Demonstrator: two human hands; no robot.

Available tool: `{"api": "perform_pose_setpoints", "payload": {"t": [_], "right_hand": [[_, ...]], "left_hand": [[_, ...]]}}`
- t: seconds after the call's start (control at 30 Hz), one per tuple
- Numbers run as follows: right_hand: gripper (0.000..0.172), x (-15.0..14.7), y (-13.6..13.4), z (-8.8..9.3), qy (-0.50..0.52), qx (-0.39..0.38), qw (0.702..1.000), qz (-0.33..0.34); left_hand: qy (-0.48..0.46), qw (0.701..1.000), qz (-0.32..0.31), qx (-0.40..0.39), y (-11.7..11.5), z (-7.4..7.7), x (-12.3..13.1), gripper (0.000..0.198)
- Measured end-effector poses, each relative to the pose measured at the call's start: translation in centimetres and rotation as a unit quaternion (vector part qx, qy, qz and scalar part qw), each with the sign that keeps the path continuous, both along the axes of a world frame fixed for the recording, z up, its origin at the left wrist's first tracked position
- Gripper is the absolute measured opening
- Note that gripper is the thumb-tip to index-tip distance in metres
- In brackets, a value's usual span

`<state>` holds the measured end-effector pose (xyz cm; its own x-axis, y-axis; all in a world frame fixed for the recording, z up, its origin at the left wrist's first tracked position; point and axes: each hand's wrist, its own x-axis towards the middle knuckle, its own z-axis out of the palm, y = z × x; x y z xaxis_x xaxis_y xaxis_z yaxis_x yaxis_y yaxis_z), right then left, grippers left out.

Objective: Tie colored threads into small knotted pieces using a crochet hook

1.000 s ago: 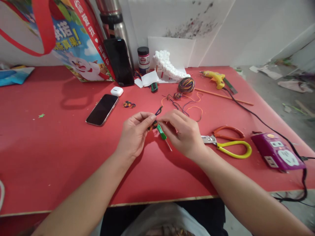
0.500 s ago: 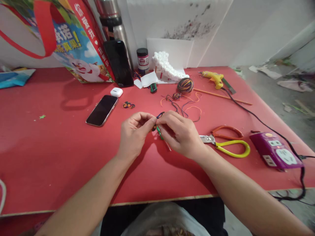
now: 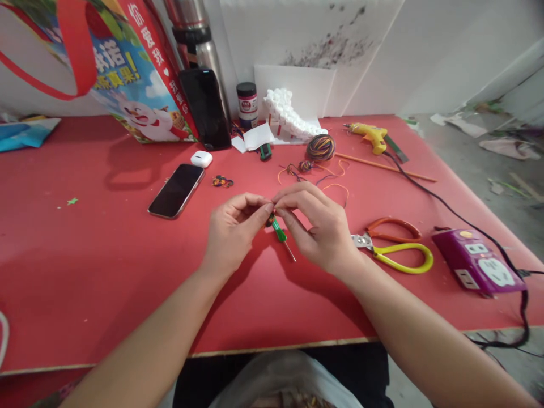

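Note:
My left hand (image 3: 233, 229) pinches a small dark-and-orange piece of knotted yarn (image 3: 269, 221) between thumb and forefinger. Against it, the fingertips of my right hand (image 3: 317, 226) are pressed together at the top of that piece; the strand in them is mostly hidden. Just below the fingertips shows a green-handled tool (image 3: 279, 230) with a thin metal shaft pointing down and right; I cannot tell whether it rests on the table or hangs from the yarn. Behind my hands lie a ball of multicoloured yarn (image 3: 321, 148) and loose strands (image 3: 335, 186).
Scissors (image 3: 395, 246) lie right of my right hand, near a purple power socket (image 3: 478, 260) with a black cord. A yellow glue gun (image 3: 369, 136) and an orange stick (image 3: 386, 167) are farther back. Left are a phone (image 3: 176, 191), an earbud case (image 3: 201, 159) and a small yarn piece (image 3: 222, 181).
My right hand has shifted slightly, its fingers raised and rearranged at the yarn. More of the green handle now shows below the fingertips. My left hand has hardly moved.

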<state>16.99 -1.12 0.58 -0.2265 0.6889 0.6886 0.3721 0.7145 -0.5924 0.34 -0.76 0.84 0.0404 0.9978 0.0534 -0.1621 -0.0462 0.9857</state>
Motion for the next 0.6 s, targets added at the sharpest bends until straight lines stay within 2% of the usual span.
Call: {"api": "perform_pose_setpoints", "payload": {"t": [0.3,0.6], "right_hand": [[0.011,0.37,-0.14,0.26,0.058,-0.117,0.991,0.017],[0.011,0.23,0.36,-0.26,0.014,-0.051,0.999,0.003]], "left_hand": [[-0.015,1.000,-0.018,-0.002,0.04,0.10,0.21,0.009],[0.001,0.999,-0.041,-0.017,0.07,0.19,0.23,0.009]]}}
